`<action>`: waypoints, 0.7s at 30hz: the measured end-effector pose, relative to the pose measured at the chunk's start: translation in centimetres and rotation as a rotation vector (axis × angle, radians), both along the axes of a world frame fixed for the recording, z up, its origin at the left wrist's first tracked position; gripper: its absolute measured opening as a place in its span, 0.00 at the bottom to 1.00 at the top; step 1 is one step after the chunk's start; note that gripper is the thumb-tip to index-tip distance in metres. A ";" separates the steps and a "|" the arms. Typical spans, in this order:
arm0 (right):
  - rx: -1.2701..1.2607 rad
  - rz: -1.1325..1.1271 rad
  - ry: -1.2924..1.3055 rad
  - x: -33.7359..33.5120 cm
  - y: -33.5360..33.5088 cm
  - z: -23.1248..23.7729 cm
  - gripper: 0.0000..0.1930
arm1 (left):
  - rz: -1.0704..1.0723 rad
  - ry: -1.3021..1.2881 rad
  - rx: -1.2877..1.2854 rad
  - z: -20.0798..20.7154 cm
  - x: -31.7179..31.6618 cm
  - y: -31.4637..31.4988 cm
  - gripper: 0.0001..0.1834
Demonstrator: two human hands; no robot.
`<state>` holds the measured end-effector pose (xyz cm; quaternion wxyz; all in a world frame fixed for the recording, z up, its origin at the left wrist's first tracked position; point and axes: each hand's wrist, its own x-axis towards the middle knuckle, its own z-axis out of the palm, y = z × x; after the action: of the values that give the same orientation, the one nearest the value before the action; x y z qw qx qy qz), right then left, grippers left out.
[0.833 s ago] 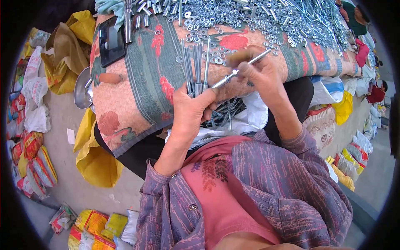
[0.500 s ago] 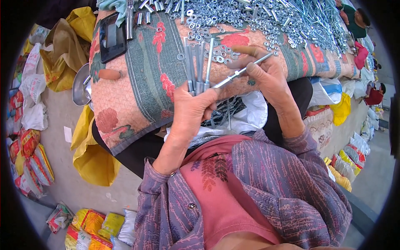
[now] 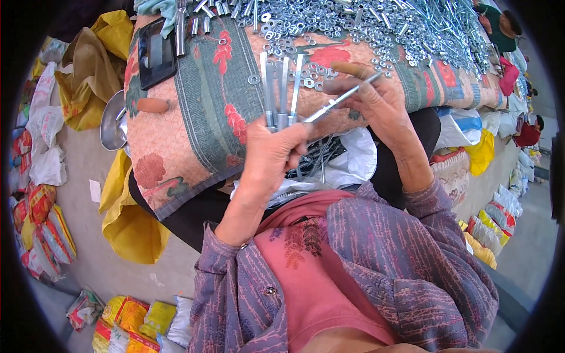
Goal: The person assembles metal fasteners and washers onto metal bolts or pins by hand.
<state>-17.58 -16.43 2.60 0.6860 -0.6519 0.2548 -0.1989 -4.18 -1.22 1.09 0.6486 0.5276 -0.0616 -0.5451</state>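
Covered in pink-and-green floral cloth, the desk (image 3: 159, 132) is carrying a heap of silvery metal washers and tubes (image 3: 329, 26). Over its near edge, the left hand (image 3: 268, 150) is clasping thin silvery metal rods (image 3: 285, 85) and the lower end of a slanting silvery metal shaft (image 3: 347, 95). The right hand (image 3: 387, 109) is holding its fingers apart around the shaft's upper end; whether they are pinching it, I cannot tell. Fitting small parts along the shaft seems the step in hand, calling next for a steady left hold. Compared with the earliest frame, the right fingers are blurring less and sitting nearer the tip.
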 end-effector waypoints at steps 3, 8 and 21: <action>0.192 0.141 -0.113 -0.5 -0.5 0.0 0.19 | 0.012 0.009 0.003 -0.2 -0.4 0.1 0.08; 0.159 0.039 -0.093 -0.5 -0.3 -0.5 0.20 | -0.035 0.056 0.003 -0.5 -0.1 -0.1 0.08; 0.304 0.013 0.070 -0.5 2.2 -1.8 0.09 | -0.013 -0.276 0.081 0.0 -1.1 -0.1 0.08</action>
<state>-18.07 -14.20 0.83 0.7687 -0.5486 0.3018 -0.1307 -5.25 -1.36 1.06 0.6087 0.6228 -0.1317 -0.4735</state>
